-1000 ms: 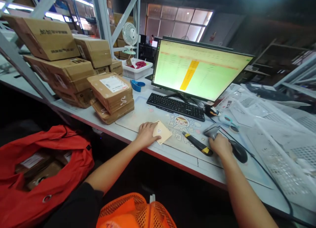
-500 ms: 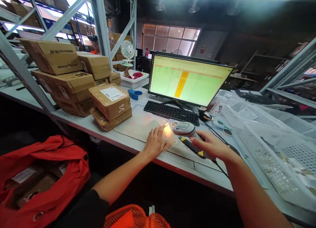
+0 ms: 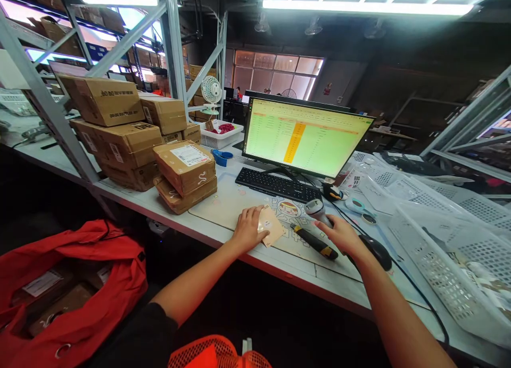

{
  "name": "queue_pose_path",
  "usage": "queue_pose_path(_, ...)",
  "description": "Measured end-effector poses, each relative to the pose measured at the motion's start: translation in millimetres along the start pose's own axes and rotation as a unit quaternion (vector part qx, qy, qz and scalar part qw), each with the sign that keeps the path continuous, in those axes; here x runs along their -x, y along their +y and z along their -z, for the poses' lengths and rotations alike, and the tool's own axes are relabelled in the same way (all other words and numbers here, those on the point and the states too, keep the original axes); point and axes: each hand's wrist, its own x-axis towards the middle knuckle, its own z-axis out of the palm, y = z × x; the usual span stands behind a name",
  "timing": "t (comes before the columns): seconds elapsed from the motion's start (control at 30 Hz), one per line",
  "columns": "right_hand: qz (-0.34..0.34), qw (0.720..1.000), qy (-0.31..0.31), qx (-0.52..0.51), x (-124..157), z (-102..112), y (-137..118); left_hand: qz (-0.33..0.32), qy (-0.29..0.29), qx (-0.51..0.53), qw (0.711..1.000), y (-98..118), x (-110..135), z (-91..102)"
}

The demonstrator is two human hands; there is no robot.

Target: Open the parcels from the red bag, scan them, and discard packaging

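Note:
My left hand (image 3: 247, 228) rests on the desk mat and holds a small tan packet (image 3: 271, 225) between thumb and fingers. My right hand (image 3: 339, 235) grips the handle of a grey barcode scanner (image 3: 316, 209), whose head points down toward the mat just right of the packet. A black and yellow utility knife (image 3: 315, 241) lies on the mat between my two hands. A black mouse (image 3: 375, 250) sits just right of my right hand.
A monitor (image 3: 305, 139) with a green spreadsheet and a black keyboard (image 3: 275, 184) stand behind the mat. Stacked cardboard boxes (image 3: 131, 139) fill the left of the table (image 3: 279, 261). White mesh baskets (image 3: 447, 235) lie right. A red bag (image 3: 72, 288) with parcels sits lower left.
The scanner was lifted and shone its light on the packet half a second ago; now its head is lowered to the mat and the light is off. The left hand stayed on the packet.

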Motion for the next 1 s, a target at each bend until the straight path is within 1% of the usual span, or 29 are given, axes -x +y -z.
queue_pose_path(0.03, -0.024, 0.998, 0.013, 0.053, -6, -6, 8, 0.008, -0.012, -0.004, 1.000, -4, -2, 0.2)
queue_pose_path(0.1, -0.070, 0.988, 0.016, 0.139, -15, -20, 22, 0.018, -0.039, -0.018, 0.999, -10, -5, 0.4)
queue_pose_path(0.17, -0.099, 0.979, 0.016, 0.176, -19, -33, 32, 0.018, -0.063, -0.034, 0.997, -15, -7, 1.3)
queue_pose_path(0.23, -0.108, 0.978, 0.016, 0.180, -18, -40, 40, 0.012, -0.077, -0.050, 0.996, -19, -12, 3.9)
queue_pose_path(0.3, -0.108, 0.976, 0.026, 0.185, -16, -38, 53, 0.009, -0.082, -0.062, 0.995, -23, -21, 8.5)
queue_pose_path(0.37, -0.102, 0.972, 0.073, 0.199, -15, -29, 74, 0.010, -0.075, -0.073, 0.994, -29, -37, 14.1)
queue_pose_path(0.47, -0.089, 0.955, 0.167, 0.229, -16, -12, 120, 0.015, -0.050, -0.087, 0.995, -42, -74, 20.8)
queue_pose_path(0.5, -0.092, 0.950, 0.181, 0.235, -16, -9, 136, 0.021, -0.041, -0.091, 0.995, -48, -88, 21.7)
queue_pose_path(0.57, -0.101, 0.948, 0.189, 0.236, -16, -8, 162, 0.036, -0.024, -0.095, 0.995, -58, -117, 21.1)
queue_pose_path(0.67, -0.100, 0.951, 0.209, 0.207, -17, -16, 188, 0.059, 0.005, -0.102, 0.993, -74, -152, 15.0)
queue_pose_path(0.77, -0.095, 0.951, 0.239, 0.174, -16, -23, 205, 0.085, 0.030, -0.116, 0.989, -88, -172, 4.2)
queue_pose_path(0.87, -0.106, 0.960, 0.214, 0.143, -11, -24, 220, 0.084, 0.027, -0.127, 0.988, -101, -178, -8.8)
queue_pose_path(0.93, -0.099, 0.968, 0.195, 0.126, -5, -25, 229, 0.061, 0.007, -0.133, 0.989, -108, -178, -16.7)
queue_pose_path(1.0, -0.087, 0.969, 0.201, 0.114, 0, -26, 233, 0.040, -0.014, -0.139, 0.989, -113, -178, -22.4)
